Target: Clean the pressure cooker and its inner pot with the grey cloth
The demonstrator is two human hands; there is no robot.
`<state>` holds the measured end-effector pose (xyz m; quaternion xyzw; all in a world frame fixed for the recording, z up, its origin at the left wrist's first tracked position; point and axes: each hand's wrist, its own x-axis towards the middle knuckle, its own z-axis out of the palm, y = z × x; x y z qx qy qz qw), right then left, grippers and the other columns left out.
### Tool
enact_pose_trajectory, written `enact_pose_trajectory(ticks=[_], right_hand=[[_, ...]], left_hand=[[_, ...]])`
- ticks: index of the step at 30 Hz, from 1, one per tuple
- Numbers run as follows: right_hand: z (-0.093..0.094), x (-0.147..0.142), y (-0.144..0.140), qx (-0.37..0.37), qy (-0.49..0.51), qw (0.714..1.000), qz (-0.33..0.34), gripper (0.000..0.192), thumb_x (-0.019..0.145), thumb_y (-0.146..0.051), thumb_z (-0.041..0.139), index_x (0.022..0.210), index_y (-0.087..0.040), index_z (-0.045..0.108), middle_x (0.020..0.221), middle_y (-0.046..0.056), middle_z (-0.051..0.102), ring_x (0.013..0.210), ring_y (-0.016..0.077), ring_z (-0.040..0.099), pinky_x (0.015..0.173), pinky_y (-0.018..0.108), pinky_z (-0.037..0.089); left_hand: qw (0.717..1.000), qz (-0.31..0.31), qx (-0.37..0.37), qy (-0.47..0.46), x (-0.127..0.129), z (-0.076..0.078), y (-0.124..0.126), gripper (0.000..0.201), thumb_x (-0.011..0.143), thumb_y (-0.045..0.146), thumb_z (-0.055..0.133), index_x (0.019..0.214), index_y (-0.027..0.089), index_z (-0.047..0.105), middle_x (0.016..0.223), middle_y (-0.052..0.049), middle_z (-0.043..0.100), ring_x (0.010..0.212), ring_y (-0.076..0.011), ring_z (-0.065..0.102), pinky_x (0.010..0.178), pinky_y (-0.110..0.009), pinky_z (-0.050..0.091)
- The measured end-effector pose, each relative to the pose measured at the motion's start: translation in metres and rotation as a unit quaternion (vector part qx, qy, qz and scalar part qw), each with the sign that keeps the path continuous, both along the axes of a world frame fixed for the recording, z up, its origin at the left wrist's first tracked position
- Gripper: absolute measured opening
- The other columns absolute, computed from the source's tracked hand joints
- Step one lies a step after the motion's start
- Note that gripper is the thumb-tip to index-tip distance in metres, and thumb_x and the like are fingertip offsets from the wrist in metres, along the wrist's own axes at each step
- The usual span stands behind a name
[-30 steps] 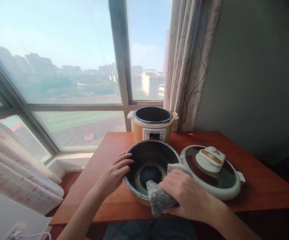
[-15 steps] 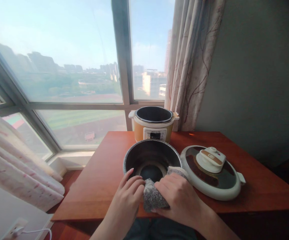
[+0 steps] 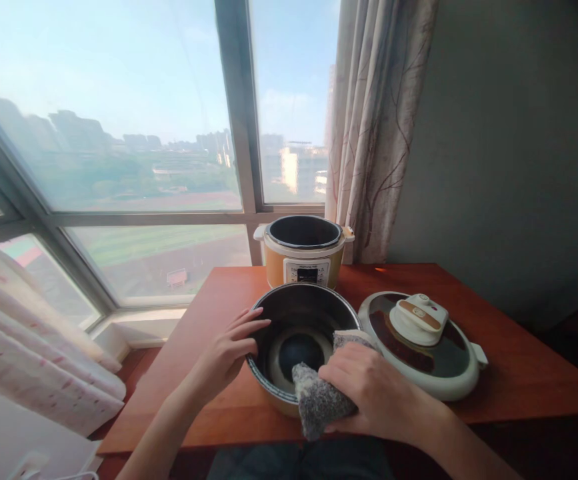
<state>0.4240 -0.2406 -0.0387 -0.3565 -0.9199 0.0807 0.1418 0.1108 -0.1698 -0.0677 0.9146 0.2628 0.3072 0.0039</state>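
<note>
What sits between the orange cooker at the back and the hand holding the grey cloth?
The dark inner pot sits there, its bowl open upward, seen in the head view.

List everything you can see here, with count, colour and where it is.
inner pot: one, dark inside, table's near edge, tilted toward the camera
cloth: one, speckled grey, draped over the pot's near rim
cooker base: one, orange and white, open, behind the pot
lid: one, white and dark brown, right of the pot
table: one, reddish wood
curtain: patterned beige, beside the window
left hand: on the pot's left rim
right hand: gripping the cloth
</note>
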Motion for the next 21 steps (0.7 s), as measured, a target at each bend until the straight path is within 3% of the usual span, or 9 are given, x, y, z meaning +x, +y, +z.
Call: enact_pose_trajectory(ticks=[5, 12, 17, 21], right_hand=[[-0.004, -0.002, -0.003, 0.006, 0.001, 1.000, -0.018, 0.050, 0.080, -0.066, 0.070, 0.101, -0.021, 0.063, 0.097, 0.003, 0.068, 0.093, 0.0231, 0.058, 0.086, 0.036, 0.036], [-0.004, -0.009, -0.006, 0.014, -0.002, 0.999, -0.040, 0.044, 0.077, -0.060, 0.076, 0.097, -0.022, 0.062, 0.096, 0.002, 0.068, 0.091, 0.0223, 0.057, 0.081, 0.035, 0.034], [-0.001, -0.014, -0.009, 0.013, -0.010, 0.998, -0.053, 0.043, 0.076, -0.058, 0.077, 0.093, -0.022, 0.061, 0.093, 0.001, 0.067, 0.089, 0.0226, 0.056, 0.079, 0.035, 0.033], [0.000, -0.017, -0.010, 0.011, -0.016, 0.998, -0.058, 0.041, 0.077, -0.057, 0.077, 0.092, -0.023, 0.060, 0.093, 0.000, 0.067, 0.089, 0.0223, 0.056, 0.080, 0.036, 0.033]], left_hand=[[0.997, 0.060, 0.004, -0.040, 0.001, -0.006, 0.002, 0.036, 0.085, -0.004, 0.040, 0.073, 0.020, 0.063, 0.133, -0.007, 0.067, 0.140, -0.0216, 0.047, 0.110, -0.046, 0.048], [0.994, 0.085, 0.058, 0.026, 0.021, 0.000, -0.045, 0.033, 0.081, -0.001, 0.044, 0.090, 0.022, 0.066, 0.133, -0.006, 0.067, 0.138, -0.0248, 0.048, 0.119, -0.056, 0.034], [0.997, 0.080, 0.013, -0.008, 0.059, 0.001, -0.079, 0.032, 0.082, 0.001, 0.041, 0.093, 0.022, 0.064, 0.102, -0.005, 0.075, 0.107, -0.0197, 0.067, 0.115, -0.046, 0.040], [0.994, 0.087, 0.002, -0.061, 0.075, -0.006, -0.080, 0.032, 0.081, -0.001, 0.037, 0.084, 0.022, 0.059, 0.088, -0.003, 0.072, 0.088, -0.0174, 0.069, 0.104, -0.042, 0.048]])
